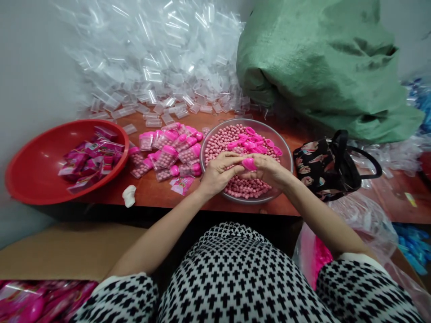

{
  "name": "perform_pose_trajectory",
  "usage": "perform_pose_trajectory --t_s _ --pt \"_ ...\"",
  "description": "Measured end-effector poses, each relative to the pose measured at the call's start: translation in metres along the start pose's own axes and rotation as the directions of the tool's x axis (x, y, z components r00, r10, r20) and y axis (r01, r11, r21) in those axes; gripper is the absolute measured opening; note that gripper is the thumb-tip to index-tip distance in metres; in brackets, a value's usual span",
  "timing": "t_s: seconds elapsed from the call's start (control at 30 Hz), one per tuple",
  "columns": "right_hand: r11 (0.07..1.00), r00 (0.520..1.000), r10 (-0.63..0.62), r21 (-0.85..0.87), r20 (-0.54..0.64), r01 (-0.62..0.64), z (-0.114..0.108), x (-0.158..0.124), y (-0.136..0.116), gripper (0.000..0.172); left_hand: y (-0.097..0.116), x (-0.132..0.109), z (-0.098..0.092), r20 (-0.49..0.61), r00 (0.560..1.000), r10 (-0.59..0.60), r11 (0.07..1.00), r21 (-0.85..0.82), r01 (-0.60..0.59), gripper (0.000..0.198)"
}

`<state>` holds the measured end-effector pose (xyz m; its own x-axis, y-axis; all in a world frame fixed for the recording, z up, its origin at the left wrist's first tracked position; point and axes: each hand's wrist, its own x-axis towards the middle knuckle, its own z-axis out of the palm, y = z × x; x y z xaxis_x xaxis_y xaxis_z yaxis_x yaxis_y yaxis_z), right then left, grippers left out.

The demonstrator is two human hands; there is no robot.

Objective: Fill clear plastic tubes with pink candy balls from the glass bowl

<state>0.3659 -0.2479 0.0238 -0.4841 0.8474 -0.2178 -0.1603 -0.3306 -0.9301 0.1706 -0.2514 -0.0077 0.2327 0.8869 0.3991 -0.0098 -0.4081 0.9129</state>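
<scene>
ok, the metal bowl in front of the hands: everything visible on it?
The metal bowl is round, shallow and silvery, upright on the red-brown table near its front edge. It holds many small pink balls and loose pink caps at the back. Both hands hover over it, pinching one pink cap.

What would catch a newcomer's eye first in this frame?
Both hands, the left hand and the right hand, meet over a metal bowl of pink balls, pinching a pink cap. Behind rises a heap of clear plastic cases beside a big green sack; a red basin sits far left.
</scene>
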Motion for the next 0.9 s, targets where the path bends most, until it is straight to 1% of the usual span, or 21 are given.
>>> perform_pose_trajectory --t_s 0.07,0.13,0.27,0.37,0.47,0.53,0.6,0.67,0.7,0.73,0.77,0.8,0.87,0.9 --pt "0.995 0.995 0.09 0.037 0.048 -0.091 0.005 0.001 -0.001 0.039 -0.003 0.0 0.0 -0.014 1.0 0.01 1.0 0.02 -0.01 0.021" --pt "0.988 0.992 0.126 0.09 0.024 -0.128 0.01 0.001 -0.002 0.033 -0.005 -0.001 0.0 -0.016 1.0 0.007 1.0 0.02 -0.006 0.021" --pt "0.984 0.993 0.102 0.155 -0.067 -0.091 0.019 0.006 0.001 0.026 -0.005 -0.001 -0.002 -0.027 1.0 0.016 1.0 0.014 -0.016 0.019" --pt "0.985 0.991 0.09 0.158 -0.102 -0.073 0.024 0.012 0.002 0.03 -0.004 -0.001 -0.003 -0.047 0.999 0.004 1.0 0.009 -0.004 0.019" --pt "0.991 0.99 0.124 0.065 -0.073 -0.12 0.023 0.019 -0.006 0.043 -0.001 0.002 -0.002 -0.086 0.996 -0.035 0.999 -0.014 0.034 0.021" --pt "0.992 0.991 0.122 -0.03 -0.051 -0.123 0.015 0.022 -0.015 0.054 0.001 0.005 -0.004 -0.129 0.989 -0.066 0.996 -0.07 0.057 0.025" --pt "0.991 0.996 0.035 -0.128 -0.078 -0.045 0.003 0.023 -0.024 0.06 0.0 0.009 -0.014 -0.213 0.974 -0.072 0.993 -0.105 0.05 0.031" --pt "0.96 0.988 -0.087 -0.276 -0.131 0.047 -0.011 0.02 -0.028 0.061 -0.007 0.015 -0.036 -0.333 0.942 -0.037 0.998 -0.067 0.016 0.036" --pt "0.921 0.979 -0.138 -0.384 -0.148 0.071 -0.017 0.018 -0.028 0.058 -0.013 0.018 -0.052 -0.391 0.92 -0.011 1.0 -0.022 0.003 0.037" --pt "0.856 0.972 -0.178 -0.511 -0.152 0.077 -0.023 0.015 -0.027 0.053 -0.022 0.021 -0.069 -0.437 0.899 0.017 0.999 0.035 -0.001 0.038" --pt "0.762 0.968 -0.204 -0.644 -0.143 0.066 -0.026 0.013 -0.025 0.045 -0.031 0.024 -0.088 -0.467 0.883 0.05 0.994 0.113 0.004 0.037" --pt "0.644 0.967 -0.22 -0.764 -0.129 0.045 -0.028 0.011 -0.022 0.036 -0.042 0.027 -0.108 -0.505 0.859 0.084 0.982 0.189 0.015 0.035" --pt "0.383 0.963 -0.25 -0.924 -0.103 0.0 -0.029 0.01 -0.015 0.021 -0.066 0.031 -0.144 -0.559 0.825 0.086 0.968 0.243 0.064 0.032" --pt "0.27 0.958 -0.27 -0.963 -0.1 -0.024 -0.027 0.011 -0.011 0.017 -0.077 0.033 -0.159 -0.553 0.829 0.084 0.939 0.322 0.12 0.03"
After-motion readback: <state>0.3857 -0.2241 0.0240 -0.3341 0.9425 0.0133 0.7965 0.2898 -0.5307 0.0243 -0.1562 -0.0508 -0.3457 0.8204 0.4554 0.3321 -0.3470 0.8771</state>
